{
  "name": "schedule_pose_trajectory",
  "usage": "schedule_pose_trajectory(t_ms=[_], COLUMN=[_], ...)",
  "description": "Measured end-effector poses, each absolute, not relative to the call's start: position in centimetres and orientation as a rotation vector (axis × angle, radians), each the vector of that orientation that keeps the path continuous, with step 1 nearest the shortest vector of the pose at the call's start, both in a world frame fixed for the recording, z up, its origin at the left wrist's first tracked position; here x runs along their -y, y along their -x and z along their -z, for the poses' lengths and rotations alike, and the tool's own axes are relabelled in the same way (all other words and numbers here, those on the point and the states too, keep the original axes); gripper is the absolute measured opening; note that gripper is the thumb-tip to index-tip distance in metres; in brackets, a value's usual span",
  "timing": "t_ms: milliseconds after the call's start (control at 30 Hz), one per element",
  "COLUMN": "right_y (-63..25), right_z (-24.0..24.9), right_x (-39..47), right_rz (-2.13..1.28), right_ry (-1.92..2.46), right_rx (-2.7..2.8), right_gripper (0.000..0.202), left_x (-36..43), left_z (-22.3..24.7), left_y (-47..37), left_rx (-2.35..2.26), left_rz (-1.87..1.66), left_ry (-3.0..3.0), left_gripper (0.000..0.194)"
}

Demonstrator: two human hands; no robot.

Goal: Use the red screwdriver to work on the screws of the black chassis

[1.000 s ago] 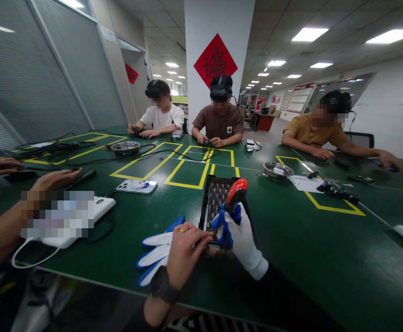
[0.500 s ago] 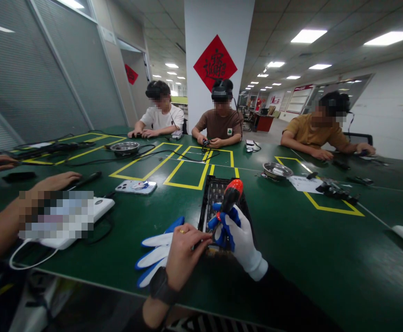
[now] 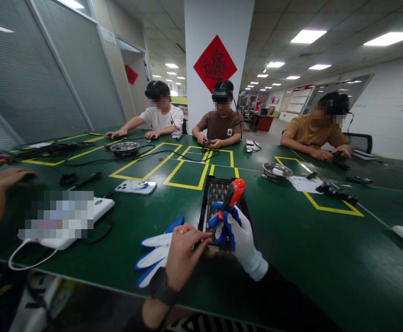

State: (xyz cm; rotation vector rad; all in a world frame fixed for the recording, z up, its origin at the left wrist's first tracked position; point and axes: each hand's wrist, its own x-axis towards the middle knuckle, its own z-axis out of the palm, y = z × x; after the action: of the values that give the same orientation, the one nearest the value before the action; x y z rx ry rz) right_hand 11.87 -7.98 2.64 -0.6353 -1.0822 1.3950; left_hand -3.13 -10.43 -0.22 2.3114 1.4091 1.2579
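Note:
My right hand (image 3: pixel 241 235), in a white and blue glove, is closed around a red and black screwdriver (image 3: pixel 234 193). Its handle points up and leans away, with the shaft running down toward my left fingertips. My bare left hand (image 3: pixel 185 246), wearing a ring and a dark watch, pinches close to the screwdriver's tip; whatever is between the fingers is too small to make out. Beneath both hands lies a black rectangular tray-like case (image 3: pixel 205 196) with rows of small parts or slots inside, partly covered by my right hand. A loose white and blue glove (image 3: pixel 154 258) lies beside my left hand.
On the green table (image 3: pixel 308 258) are a phone (image 3: pixel 136 186), a white device (image 3: pixel 99 210) with a cable, another screwdriver (image 3: pixel 88 179) and metal bowls (image 3: pixel 277 170). Black parts (image 3: pixel 336 191) lie at right. Several people sit around; a neighbour's hands (image 3: pixel 5 177) are at left.
The screwdriver handle has turned and tilted slightly right, showing more red. My left hand stays put. The left neighbour's hand has drawn back leftward; the person in white has reached an arm out.

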Motion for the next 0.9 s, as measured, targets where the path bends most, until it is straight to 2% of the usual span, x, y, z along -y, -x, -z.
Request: schedule_pose_trajectory(t_ms=[200,433,767,900], right_y=[-11.46,-11.93,-11.44,-11.67], right_z=[-2.49,-2.75,-2.66,-2.39], right_x=[7.66,7.98,7.83,7.70], right_rz=[-1.262,-1.415,-1.293,-1.362], right_ry=[0.760,0.606,0.721,0.645], right_rx=[1.085,1.058,1.017,0.990], right_gripper=[0.021,0.025,0.027,0.020], left_x=[10.43,10.41,10.39,10.27], left_z=[0.19,0.13,0.18,0.24], left_y=[3.16,3.11,3.08,3.03], left_rx=[-1.415,-1.410,-1.402,-1.404], left_rz=[-1.260,-1.259,-1.221,-1.226], left_ry=[-2.316,-2.318,-2.322,-2.327], left_gripper=[0.013,0.013,0.014,0.014])
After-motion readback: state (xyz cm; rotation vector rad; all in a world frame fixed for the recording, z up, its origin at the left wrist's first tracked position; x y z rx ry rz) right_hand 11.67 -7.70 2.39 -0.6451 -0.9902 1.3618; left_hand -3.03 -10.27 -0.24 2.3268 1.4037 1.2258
